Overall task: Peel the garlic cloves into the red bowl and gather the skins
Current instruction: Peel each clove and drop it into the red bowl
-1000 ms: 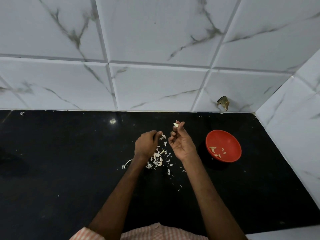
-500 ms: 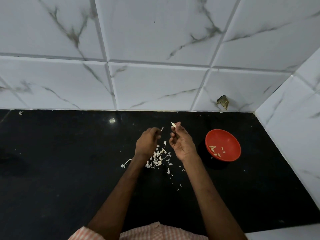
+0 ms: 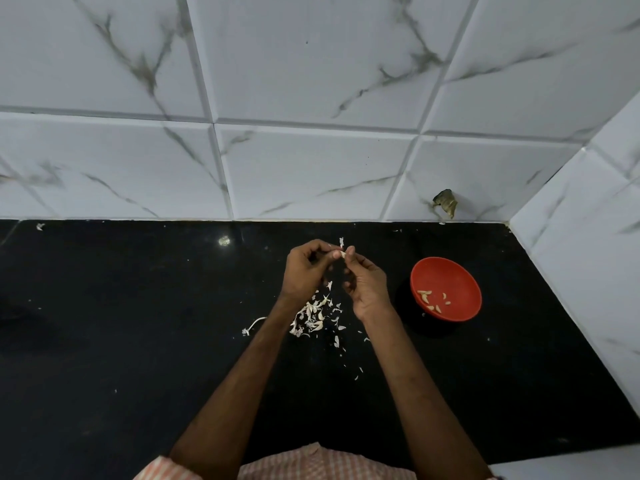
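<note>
Two hands meet at frame centre: the left hand (image 3: 303,271) and right hand (image 3: 367,285), fingers curled, both pinch one garlic clove (image 3: 343,253) between their fingertips above the black countertop (image 3: 138,341). Loose skins (image 3: 313,318) lie scattered just below them. The red bowl (image 3: 460,271), right of centre, holds several peeled cloves (image 3: 424,295).

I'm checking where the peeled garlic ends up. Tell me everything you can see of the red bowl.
The red bowl is round and plain, and looks like matte plastic. It stands upright, open side up, on the black counter, near the corner of the tiled walls. A few pale peeled cloves lie inside, toward its near-left wall. Nothing else touches it. The right hand and left hand, pinching a garlic clove, are to its left and apart from it.
</note>
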Demonstrator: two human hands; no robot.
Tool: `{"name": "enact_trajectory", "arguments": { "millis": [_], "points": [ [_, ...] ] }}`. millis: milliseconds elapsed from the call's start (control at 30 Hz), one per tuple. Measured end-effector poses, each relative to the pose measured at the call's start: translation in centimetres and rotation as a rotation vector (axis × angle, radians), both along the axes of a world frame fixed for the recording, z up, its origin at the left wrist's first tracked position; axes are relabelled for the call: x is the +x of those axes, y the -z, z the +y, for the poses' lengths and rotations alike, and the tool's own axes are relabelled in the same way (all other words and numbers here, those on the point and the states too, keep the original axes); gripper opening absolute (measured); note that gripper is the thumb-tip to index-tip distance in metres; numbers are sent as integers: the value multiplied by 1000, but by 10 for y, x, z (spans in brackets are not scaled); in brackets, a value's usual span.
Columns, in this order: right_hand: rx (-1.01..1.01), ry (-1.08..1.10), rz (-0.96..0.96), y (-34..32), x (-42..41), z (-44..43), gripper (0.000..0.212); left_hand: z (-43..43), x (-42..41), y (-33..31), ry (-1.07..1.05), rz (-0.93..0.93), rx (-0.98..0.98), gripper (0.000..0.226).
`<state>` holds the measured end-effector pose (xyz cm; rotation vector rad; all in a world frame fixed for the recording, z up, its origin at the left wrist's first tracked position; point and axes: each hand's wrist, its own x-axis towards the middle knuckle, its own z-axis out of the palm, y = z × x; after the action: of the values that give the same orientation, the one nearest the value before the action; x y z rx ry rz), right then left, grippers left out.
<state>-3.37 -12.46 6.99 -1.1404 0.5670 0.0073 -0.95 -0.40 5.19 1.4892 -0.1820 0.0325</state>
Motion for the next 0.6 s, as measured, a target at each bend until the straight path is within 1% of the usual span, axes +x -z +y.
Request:
{"name": "enact_trajectory", "arguments": {
  "millis": [67,133,200,267,367,400,500,600],
  "points": [
    [-76,1,-35,1,0,2,9,0,0,1,-20,32,44,5],
    [-179,-8,-110,4,1,3,9,1,0,2,-32,43,88,8],
    [-241,-48,-179,6,2,5,11,1,0,4,-32,64,93,11],
    [-255,-49,-196,6,3,6,10,2,0,6,-40,93,45,9],
    [-291,26,-213,8,4,2,5,4,0,6,-59,154,-56,8],
    [-350,37,-240,10,4,0,4,5,0,6,-59,168,-80,7],
    [-579,-26,-321,15,3,-5,14,7,1,6,-50,180,-96,5],
    [-715,-108,-372,12,3,-4,13,7,0,7,-39,191,-93,7]
  ]
}}
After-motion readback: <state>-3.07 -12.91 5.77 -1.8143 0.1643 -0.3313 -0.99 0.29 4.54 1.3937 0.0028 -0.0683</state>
